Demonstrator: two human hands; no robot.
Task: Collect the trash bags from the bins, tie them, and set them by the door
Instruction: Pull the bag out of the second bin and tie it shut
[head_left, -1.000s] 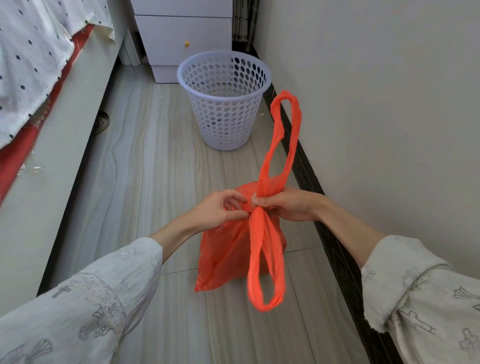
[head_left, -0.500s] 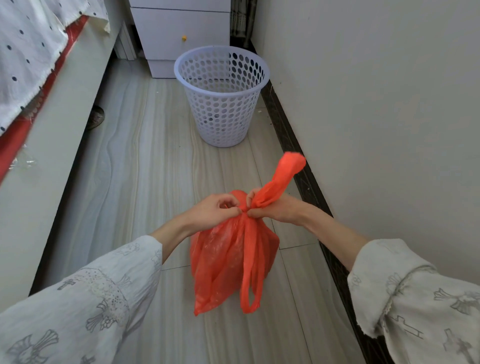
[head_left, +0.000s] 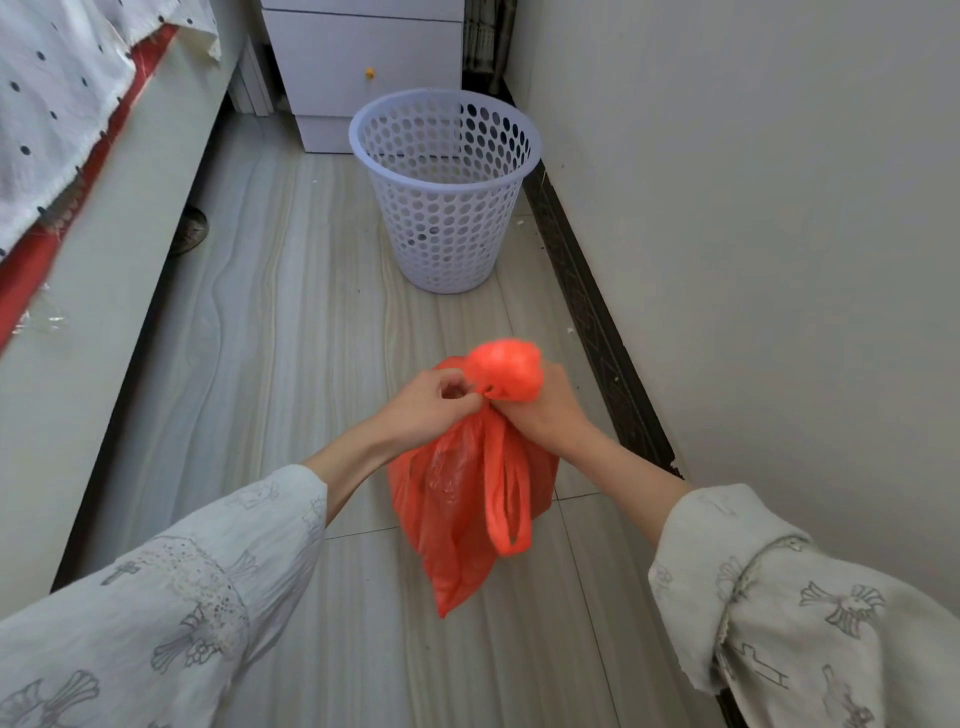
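The long handle loop that stood up over my right wrist a second ago has come down and bunched into a blurred orange wad above my knuckles, and the other loop hangs shorter against the bag than it did.

My left hand (head_left: 434, 402) has its fingertips curled in, pinching the plastic at the neck of the thin orange plastic carrier bag (head_left: 467, 499). The bag hangs between my hands, above the pale striped floor tiles (head_left: 291, 364); I cannot tell whether its lowest corner touches them. One handle loop (head_left: 506, 499) dangles down its front. My right hand (head_left: 540, 410) is closed round the neck from the other side, with the bunched handle (head_left: 506, 369) on top of it. Beyond, the white perforated plastic bin (head_left: 441, 192) stands unlined at the far end of the floor, against the dark skirting board (head_left: 592, 322) on the right.

I judge the knot only half made. To finish it well I should keep the left pinch low on the neck so the mouth stays gathered, draw the wad through with the right, and pull both ends apart evenly. The film looks thin, so a sharp tug could tear it; a steady pull is safer. No door shows here.
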